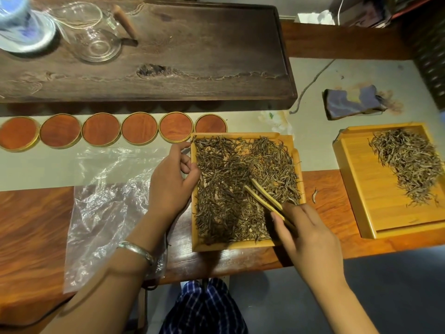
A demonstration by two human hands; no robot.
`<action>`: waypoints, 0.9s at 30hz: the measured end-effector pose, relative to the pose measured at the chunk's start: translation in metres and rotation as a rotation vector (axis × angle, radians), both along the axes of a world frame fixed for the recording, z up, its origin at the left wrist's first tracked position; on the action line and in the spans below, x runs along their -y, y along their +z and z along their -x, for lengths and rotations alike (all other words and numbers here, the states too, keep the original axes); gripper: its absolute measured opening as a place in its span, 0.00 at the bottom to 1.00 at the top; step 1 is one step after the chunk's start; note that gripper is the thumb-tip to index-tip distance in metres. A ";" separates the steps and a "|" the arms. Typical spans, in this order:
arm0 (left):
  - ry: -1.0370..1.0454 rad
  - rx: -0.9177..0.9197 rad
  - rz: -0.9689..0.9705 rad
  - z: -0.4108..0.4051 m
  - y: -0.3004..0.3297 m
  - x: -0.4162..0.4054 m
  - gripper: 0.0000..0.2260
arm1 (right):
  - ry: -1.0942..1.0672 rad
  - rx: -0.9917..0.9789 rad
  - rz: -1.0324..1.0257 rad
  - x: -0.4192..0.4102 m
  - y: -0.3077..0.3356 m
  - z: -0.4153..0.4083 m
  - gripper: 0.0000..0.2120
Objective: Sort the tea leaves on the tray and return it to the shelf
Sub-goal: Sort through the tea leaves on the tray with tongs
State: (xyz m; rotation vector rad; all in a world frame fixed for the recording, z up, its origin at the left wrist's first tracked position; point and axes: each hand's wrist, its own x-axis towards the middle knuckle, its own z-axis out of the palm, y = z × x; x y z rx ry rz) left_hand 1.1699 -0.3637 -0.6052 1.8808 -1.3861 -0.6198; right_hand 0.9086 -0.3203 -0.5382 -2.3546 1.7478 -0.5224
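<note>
A square bamboo tray (195, 245) lies in front of me, covered with dark, thin tea leaves (226, 179). My left hand (172, 179) grips the tray's left rim. My right hand (307, 233) is closed on bamboo tweezers (263, 197), whose tips rest among the leaves near the tray's middle. To the right sits a second bamboo tray (361, 189) with a smaller heap of tea leaves (409, 162) in its far right part.
A crumpled clear plastic bag (106, 203) lies left of the tray. Several round orange coasters (101, 130) line up behind it. Behind them stands a dark wooden tea board (192, 56) with a glass pitcher (96, 42) and a blue-white cup (21, 25). A purple cloth (349, 104) lies far right.
</note>
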 end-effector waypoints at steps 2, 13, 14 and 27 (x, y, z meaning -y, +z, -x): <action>0.000 -0.001 0.001 0.000 0.000 0.000 0.18 | 0.004 -0.001 -0.002 -0.005 -0.001 -0.003 0.17; -0.003 -0.006 -0.001 -0.001 -0.001 0.000 0.19 | -0.133 -0.028 0.036 0.010 -0.003 -0.043 0.13; -0.001 -0.005 -0.001 -0.001 -0.001 0.000 0.19 | -0.137 -0.040 0.019 0.012 -0.003 -0.046 0.12; -0.001 -0.006 0.002 -0.001 -0.001 -0.001 0.18 | -0.324 0.379 0.019 0.087 0.029 -0.052 0.14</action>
